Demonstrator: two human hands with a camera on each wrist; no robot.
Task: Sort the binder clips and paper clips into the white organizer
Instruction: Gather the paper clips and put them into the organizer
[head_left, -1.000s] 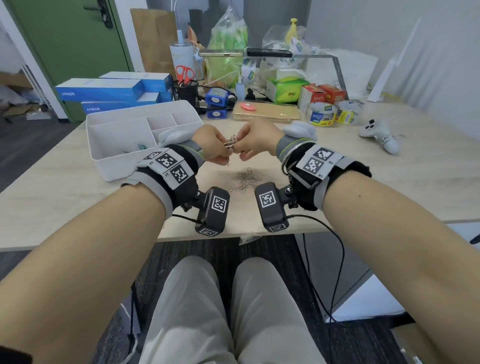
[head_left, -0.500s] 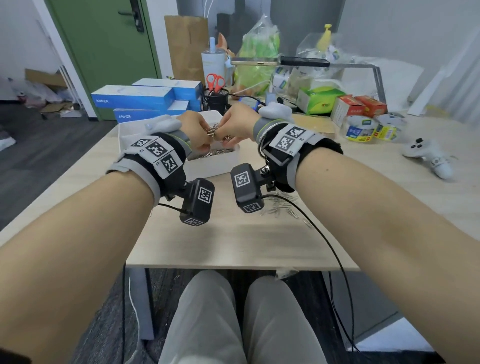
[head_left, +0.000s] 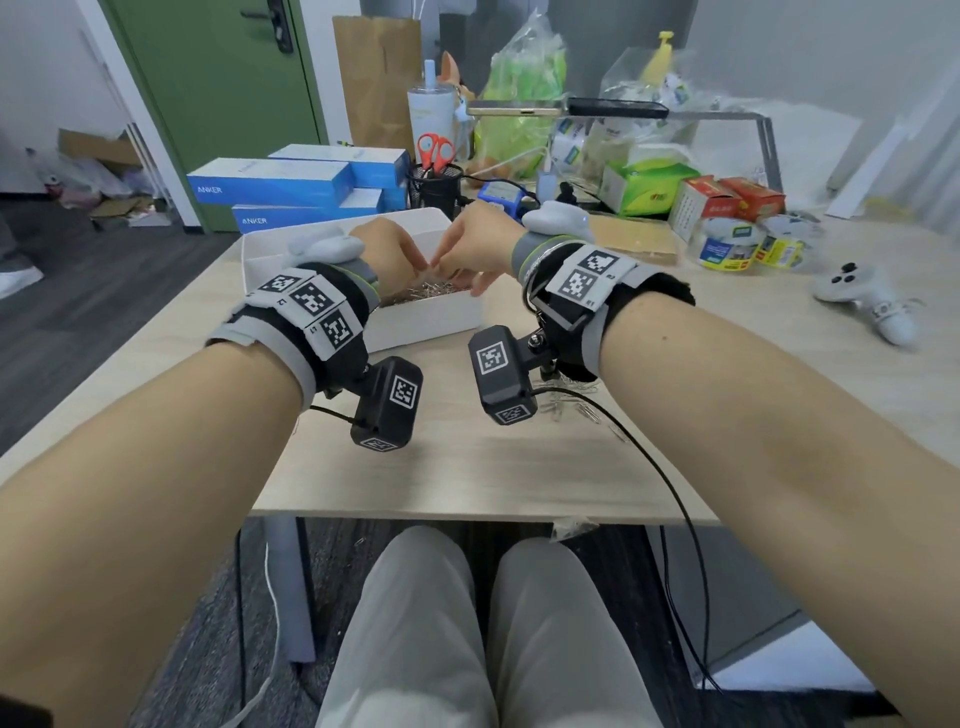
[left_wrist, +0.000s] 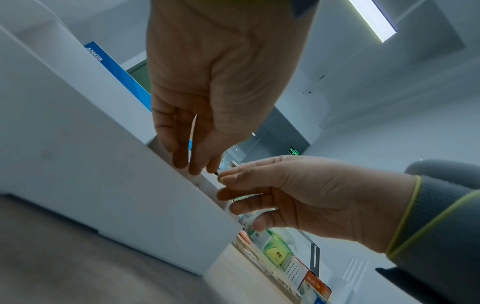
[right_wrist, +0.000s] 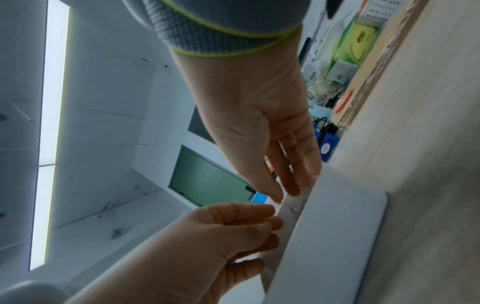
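Table: pale wood-grain table (head_left: 467, 467), its far half crowded, its near half mostly bare.
Room: green door (head_left: 218, 104) at the back left, dark floor, grey wall on the right; the wrist views show a long ceiling light (left_wrist: 374, 18).
Clutter: blue boxes (head_left: 270, 182) behind the organizer, black mesh cup holding red scissors (head_left: 435, 150), green bag (head_left: 519, 104), tape rolls (head_left: 727, 244), white game controller (head_left: 862, 301) at the far right.
White organizer: white organizer (head_left: 426, 322) stands on the table ahead and left of centre; a silvery heap of paper clips (head_left: 431, 291) lies in its near compartment.
Loose clips: a few loose paper clips (head_left: 571, 405) lie on the table under the right wrist.
Left hand: left hand (head_left: 389, 254) over the organizer, grip wide, fingers slack and pointing down at the rim (left_wrist: 182, 156).
Right hand: right hand (head_left: 478, 244) meets it fingertip to fingertip; fingers loosely extended. Whether a thin wire stays between the fingertips I cannot tell.
Change: a second ago both hands pinched a clump of clips over the loose pile; half a second ago they carried it above the organizer; now the clump is gone from the fingers and both grips have loosened.
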